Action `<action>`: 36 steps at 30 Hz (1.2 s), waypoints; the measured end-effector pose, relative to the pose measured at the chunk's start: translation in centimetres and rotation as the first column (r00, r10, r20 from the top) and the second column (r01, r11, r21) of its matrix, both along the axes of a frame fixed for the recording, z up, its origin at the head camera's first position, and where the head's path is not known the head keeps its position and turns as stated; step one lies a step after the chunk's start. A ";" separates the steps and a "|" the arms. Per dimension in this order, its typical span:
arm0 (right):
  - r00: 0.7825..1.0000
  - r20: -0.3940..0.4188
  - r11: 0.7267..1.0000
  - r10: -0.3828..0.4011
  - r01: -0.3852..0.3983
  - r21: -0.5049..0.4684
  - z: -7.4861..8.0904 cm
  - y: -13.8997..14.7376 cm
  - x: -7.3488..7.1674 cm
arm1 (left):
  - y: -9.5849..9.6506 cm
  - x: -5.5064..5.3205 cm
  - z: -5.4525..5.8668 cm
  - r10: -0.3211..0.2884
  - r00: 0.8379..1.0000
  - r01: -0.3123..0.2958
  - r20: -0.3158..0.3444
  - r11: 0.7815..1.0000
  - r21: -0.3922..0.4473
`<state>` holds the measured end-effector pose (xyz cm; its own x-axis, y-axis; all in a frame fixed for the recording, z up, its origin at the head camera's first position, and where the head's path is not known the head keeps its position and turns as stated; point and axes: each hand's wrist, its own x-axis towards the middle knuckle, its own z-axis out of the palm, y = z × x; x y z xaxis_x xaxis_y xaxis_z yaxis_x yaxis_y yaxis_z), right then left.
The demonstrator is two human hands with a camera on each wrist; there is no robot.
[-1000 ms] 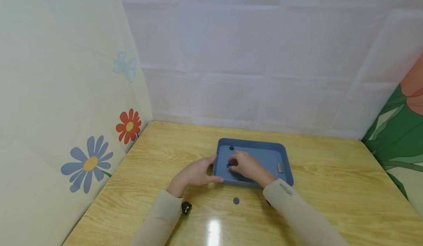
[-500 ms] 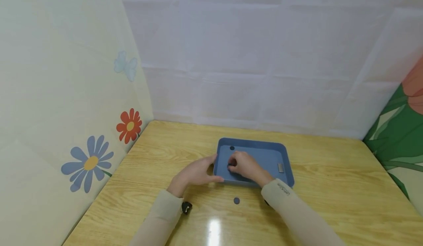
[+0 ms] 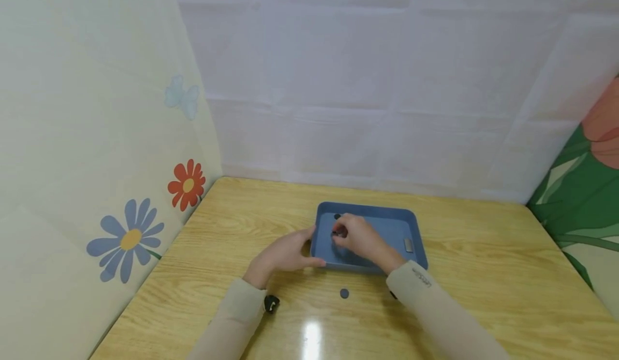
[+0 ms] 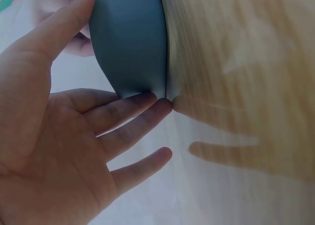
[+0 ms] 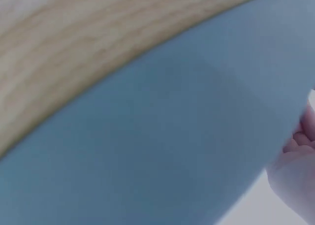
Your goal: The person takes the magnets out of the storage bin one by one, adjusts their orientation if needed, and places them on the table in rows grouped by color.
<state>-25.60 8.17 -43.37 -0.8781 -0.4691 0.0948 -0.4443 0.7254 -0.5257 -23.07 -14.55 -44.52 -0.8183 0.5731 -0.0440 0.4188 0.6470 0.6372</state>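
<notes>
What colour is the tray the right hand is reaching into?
Blue; the tray shows best in the head view.

One desk lies in front of you, bearing one blue tray. Within the tray: one dark disc, far left, and one silvery block, right. On the desk's near side: one grey disc. Your hands number two, left hand and right hand, the latter with one small dark piece, partly hidden, in its grip. Printed figures: at left, one blue flower, one red flower, one pale butterfly; at right, one coral bloom, partly cut off.
</notes>
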 end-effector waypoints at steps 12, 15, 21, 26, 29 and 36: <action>0.999 -0.029 1.000 -0.015 0.015 -0.017 1.4 0.4 0.9 | 0.0 0.0 -0.2 0.021 1.000 -0.021 -0.016 0.999 -0.029; 0.999 -0.037 1.000 -0.007 0.007 -0.011 1.8 0.5 1.4 | 0.0 0.0 -0.2 0.023 1.000 -0.023 -0.018 0.999 -0.038; 0.997 -0.070 1.000 0.021 -0.022 -0.015 2.4 1.2 2.3 | 0.1 -0.1 -0.2 0.036 0.999 -0.037 -0.026 0.998 -0.048; 0.993 -0.115 0.999 0.040 -0.042 -0.011 2.5 2.2 3.3 | 0.1 -0.1 -0.3 0.036 0.999 -0.038 -0.037 0.998 -0.049; 0.987 -0.152 0.998 0.057 -0.057 0.001 2.6 2.8 3.8 | 0.1 0.0 -0.3 0.050 0.998 -0.052 -0.034 0.996 -0.066; 0.977 -0.201 0.998 0.070 -0.069 0.012 3.0 3.9 5.0 | 0.1 0.0 -0.2 0.061 0.997 -0.063 -0.039 0.996 -0.060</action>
